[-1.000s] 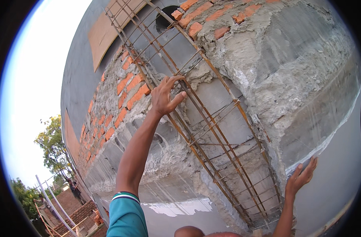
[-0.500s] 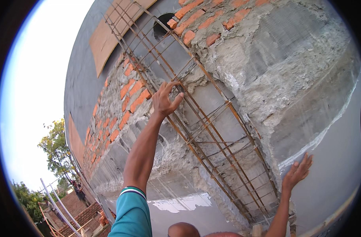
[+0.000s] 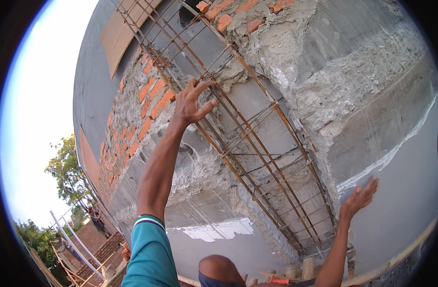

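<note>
My left hand (image 3: 194,101), below a teal sleeve (image 3: 151,253), is raised to a rusty rebar cage (image 3: 275,104). Its fingers hook over the cage's left rods and the thumb sticks out; part of the grip is hidden behind the hand. The cage slants down from upper left to lower right along a broken-out channel in the wall. To the right of its lower end, my right hand (image 3: 360,197) lies against the smooth grey wall (image 3: 401,191), fingers stretched and holding nothing. A bare knee (image 3: 220,269) with dark cloth shows at the bottom edge.
Rough concrete (image 3: 348,91) and exposed orange bricks (image 3: 154,95) flank the cage. Below are wooden posts (image 3: 308,269), a red object (image 3: 279,280) and a long pole (image 3: 396,263). At lower left are white poles (image 3: 75,244), brickwork, a tree (image 3: 68,167) and a distant person (image 3: 97,221).
The view has shifted, so wall and cage sit slightly further left and higher. My left hand stays on the cage and my right hand on the wall. The red object has come into view.
</note>
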Tool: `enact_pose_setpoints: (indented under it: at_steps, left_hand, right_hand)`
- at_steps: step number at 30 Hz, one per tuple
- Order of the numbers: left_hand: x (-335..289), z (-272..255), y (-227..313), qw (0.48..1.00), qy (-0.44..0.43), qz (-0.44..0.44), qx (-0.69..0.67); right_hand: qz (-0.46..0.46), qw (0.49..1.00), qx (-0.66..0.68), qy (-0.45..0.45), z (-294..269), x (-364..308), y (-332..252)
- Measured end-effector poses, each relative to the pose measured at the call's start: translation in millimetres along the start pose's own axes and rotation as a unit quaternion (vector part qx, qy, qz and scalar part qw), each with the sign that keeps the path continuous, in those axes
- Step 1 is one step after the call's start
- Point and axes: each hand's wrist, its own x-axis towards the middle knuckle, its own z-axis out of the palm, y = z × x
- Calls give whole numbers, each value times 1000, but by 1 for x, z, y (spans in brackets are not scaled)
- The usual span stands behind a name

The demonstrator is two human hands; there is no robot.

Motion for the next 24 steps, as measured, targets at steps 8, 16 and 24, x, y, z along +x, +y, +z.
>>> enact_pose_setpoints:
  at_steps: [8, 16, 24]
  left_hand:
    - [1, 21, -15, 995, 80, 33, -59]
    - [0, 30, -11, 992, 89, -72, -51]
    - [1, 41, -28, 967, 202, -122, -91]
  right_hand:
    - [-68, 998, 6, 5, 0, -7, -4]
    - [-133, 989, 53, 38, 11, -9, -2]
    - [-267, 960, -64, 51, -1, 0, 53]
